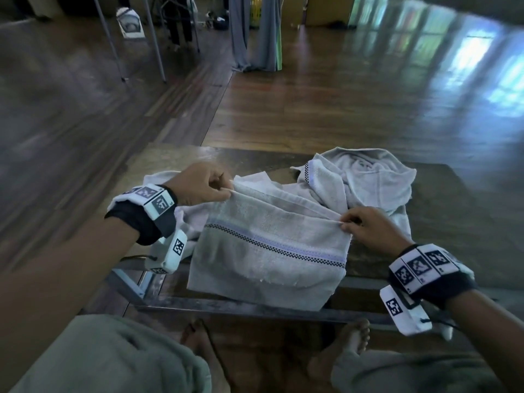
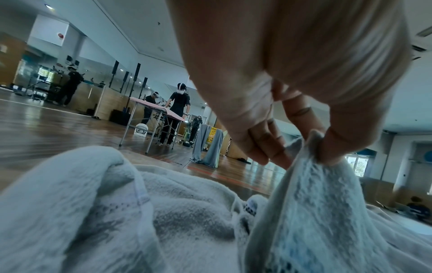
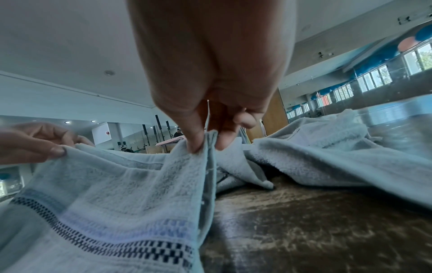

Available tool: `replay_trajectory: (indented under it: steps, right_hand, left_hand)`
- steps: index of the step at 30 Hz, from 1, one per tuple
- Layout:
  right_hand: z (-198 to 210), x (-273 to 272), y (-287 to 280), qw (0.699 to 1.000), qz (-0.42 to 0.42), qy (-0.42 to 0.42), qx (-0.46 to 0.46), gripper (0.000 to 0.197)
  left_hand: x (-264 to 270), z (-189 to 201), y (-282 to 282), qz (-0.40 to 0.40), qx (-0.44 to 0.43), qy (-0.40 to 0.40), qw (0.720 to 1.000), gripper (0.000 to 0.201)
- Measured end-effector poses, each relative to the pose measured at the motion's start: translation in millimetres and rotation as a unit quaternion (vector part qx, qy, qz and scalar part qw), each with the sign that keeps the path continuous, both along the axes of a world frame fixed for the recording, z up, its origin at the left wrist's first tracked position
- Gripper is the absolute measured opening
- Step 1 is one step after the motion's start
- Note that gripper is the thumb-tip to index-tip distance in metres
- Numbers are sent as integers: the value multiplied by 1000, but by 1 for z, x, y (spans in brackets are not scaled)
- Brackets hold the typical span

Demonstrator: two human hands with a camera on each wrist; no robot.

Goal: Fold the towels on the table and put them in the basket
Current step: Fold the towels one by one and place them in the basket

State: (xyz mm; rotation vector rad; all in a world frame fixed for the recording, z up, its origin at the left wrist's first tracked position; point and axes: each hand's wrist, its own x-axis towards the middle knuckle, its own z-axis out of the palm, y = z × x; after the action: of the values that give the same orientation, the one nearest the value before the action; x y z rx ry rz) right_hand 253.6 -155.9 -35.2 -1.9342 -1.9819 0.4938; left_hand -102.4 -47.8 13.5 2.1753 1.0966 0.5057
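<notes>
Dark table (image 1: 442,222), left hand (image 1: 202,184) and right hand (image 1: 365,226) pinching towel (image 1: 269,245) corners, only head view showing crumpled towel (image 1: 377,177)

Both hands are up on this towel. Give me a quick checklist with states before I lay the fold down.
1. Left hand pinches the towel corner: ok.
2. Right hand pinches the other corner: ok.
3. Top edge taut between the hands: ok.
4. Lower end hangs over the table front edge: not ok.
5. Crumpled towel lies close behind: not ok.
6. Basket position: cannot tell.
</notes>
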Motion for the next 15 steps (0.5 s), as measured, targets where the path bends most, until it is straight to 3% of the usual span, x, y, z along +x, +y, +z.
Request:
replay_trajectory:
  steps: [15]
  right_hand:
    - [-1,2,-8,1000,8,-2,10,9]
  left_hand:
    - [17,-11,-8,42,81,12,996,3]
